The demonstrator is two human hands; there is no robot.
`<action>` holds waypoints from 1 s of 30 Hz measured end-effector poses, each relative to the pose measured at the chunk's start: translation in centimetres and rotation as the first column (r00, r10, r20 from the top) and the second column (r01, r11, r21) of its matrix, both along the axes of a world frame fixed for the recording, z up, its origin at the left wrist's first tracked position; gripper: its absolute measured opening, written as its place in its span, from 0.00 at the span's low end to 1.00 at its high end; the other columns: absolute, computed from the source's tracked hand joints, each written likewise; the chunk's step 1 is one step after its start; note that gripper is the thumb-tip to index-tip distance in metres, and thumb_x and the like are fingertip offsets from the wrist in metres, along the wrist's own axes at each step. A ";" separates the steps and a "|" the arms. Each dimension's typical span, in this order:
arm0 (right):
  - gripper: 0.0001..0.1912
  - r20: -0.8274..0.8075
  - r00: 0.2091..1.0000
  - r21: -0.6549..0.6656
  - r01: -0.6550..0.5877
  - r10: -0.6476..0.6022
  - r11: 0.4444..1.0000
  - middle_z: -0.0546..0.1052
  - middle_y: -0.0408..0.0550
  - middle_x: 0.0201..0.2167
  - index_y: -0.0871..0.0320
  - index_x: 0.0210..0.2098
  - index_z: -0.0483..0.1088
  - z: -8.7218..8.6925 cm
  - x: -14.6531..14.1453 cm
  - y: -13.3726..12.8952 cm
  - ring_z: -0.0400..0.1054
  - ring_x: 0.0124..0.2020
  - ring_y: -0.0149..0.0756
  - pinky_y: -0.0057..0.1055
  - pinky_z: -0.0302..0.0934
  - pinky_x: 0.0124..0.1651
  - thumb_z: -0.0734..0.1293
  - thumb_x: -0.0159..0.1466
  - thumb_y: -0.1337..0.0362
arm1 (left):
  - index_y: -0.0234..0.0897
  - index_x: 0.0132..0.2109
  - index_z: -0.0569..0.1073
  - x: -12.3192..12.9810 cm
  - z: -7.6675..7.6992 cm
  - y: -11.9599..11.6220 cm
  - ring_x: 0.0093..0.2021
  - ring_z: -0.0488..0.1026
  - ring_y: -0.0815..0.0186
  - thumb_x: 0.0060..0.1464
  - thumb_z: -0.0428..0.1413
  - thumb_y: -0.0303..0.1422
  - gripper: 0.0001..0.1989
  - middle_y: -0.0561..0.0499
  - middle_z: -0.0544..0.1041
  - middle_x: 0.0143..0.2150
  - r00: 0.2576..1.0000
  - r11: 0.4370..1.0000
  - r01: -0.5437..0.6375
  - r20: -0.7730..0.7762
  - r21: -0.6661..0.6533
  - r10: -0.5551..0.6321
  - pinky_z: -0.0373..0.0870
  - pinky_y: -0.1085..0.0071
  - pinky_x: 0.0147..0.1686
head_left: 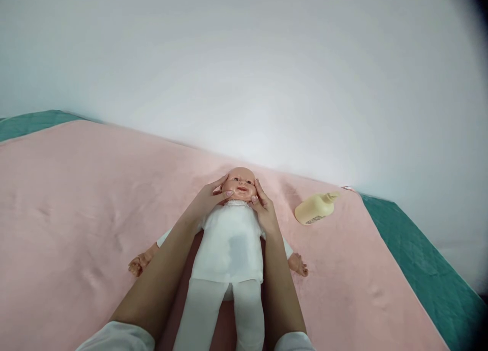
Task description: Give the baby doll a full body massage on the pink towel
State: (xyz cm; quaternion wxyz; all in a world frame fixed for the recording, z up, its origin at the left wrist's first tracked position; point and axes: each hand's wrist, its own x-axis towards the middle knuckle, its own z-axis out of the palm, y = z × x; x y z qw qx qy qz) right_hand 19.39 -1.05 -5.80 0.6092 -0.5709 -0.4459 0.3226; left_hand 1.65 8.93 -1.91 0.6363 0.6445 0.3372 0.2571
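Observation:
A baby doll (229, 234) in a white top and white trousers lies on its back, head away from me and arms spread out to the sides. My left hand (211, 197) cups the left side of its head, with the thumb on the cheek and the fingers by the temple. On the other side, my right hand (264, 208) holds the head in the same way, thumb near the jaw and fingers up along the temple. Both hands are closed around the head. My forearms run alongside the doll's body and over its arms.
A pale yellow pump bottle (314, 209) lies tilted to the right of the doll. Beneath everything is a pink blanket (76, 213), with a green quilted cover (412, 249) showing at its edges. A white wall (244, 76) rises behind.

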 end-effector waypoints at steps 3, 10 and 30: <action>0.38 -0.004 1.000 0.005 -0.004 0.004 1.000 0.61 0.41 0.67 0.47 0.67 0.56 -0.1 0.0 0.0 0.50 0.71 0.43 0.50 0.47 0.71 0.65 0.62 0.42 | 0.41 0.70 0.55 -0.1 0.2 -0.1 0.55 0.74 0.50 0.53 0.61 0.48 0.43 0.42 0.75 0.58 1.000 1.000 -0.008 0.004 -0.011 0.008 0.75 0.59 0.49; 0.36 -0.021 1.000 0.032 0.004 -0.003 0.999 0.58 0.41 0.68 0.48 0.66 0.58 -0.4 0.0 0.2 0.49 0.71 0.43 0.50 0.47 0.71 0.64 0.62 0.41 | 0.41 0.70 0.57 -0.1 0.1 0.0 0.54 0.75 0.50 0.54 0.59 0.50 0.41 0.42 0.76 0.57 0.999 1.000 0.011 0.037 -0.013 -0.010 0.74 0.59 0.50; 0.40 -0.019 0.999 0.056 0.035 -0.034 0.998 0.53 0.43 0.71 0.49 0.66 0.58 -0.2 -0.9 0.6 0.54 0.69 0.45 0.44 0.59 0.66 0.72 0.58 0.52 | 0.43 0.71 0.51 1.6 -1.7 -0.3 0.62 0.68 0.52 0.49 0.64 0.46 0.48 0.41 0.60 0.69 0.999 0.990 -0.042 0.020 0.132 0.040 0.69 0.61 0.58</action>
